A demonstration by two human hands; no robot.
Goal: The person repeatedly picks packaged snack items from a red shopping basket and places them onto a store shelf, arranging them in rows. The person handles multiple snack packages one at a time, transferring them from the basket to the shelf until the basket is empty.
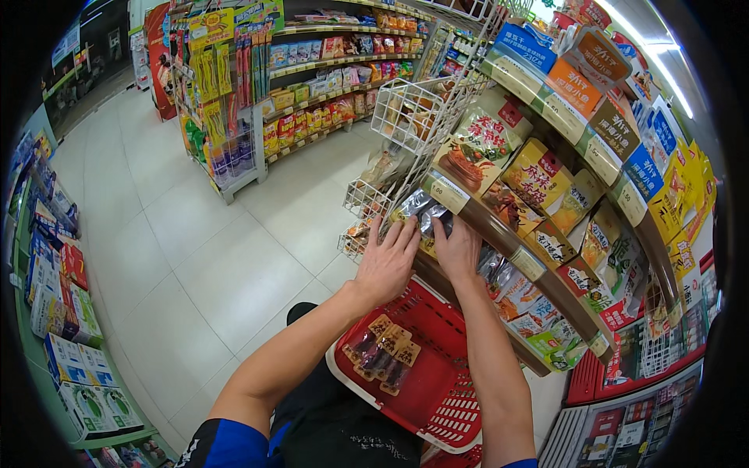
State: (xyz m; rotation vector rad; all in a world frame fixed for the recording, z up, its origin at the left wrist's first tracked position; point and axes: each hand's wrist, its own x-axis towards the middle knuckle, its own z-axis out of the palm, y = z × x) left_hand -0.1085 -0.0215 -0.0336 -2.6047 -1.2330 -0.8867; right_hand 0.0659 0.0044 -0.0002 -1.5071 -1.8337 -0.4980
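Observation:
Both hands reach into a shelf compartment among silver and dark snack packets point(416, 205). My left hand point(389, 257) has its fingertips on or just over the packets at the left end. Close beside it, my right hand point(457, 248) reaches in past the shelf lip, its fingers partly hidden. Whether either hand grips a packet cannot be told. Below the forearms is a red plastic shopping basket point(433, 365) with a white rim. Several small snack packets point(383, 354) with tan tops and dark contents lie inside it, toward its left side.
White wire baskets point(409, 114) of packaged food hang at the shelf's left end. Upper tiers hold yellow snack pouches point(538, 175) and orange boxes point(573, 82). Across the tiled floor point(193, 257) stand a toothbrush rack point(225, 99) and snack shelves point(345, 64). Boxed goods point(88, 374) line the left.

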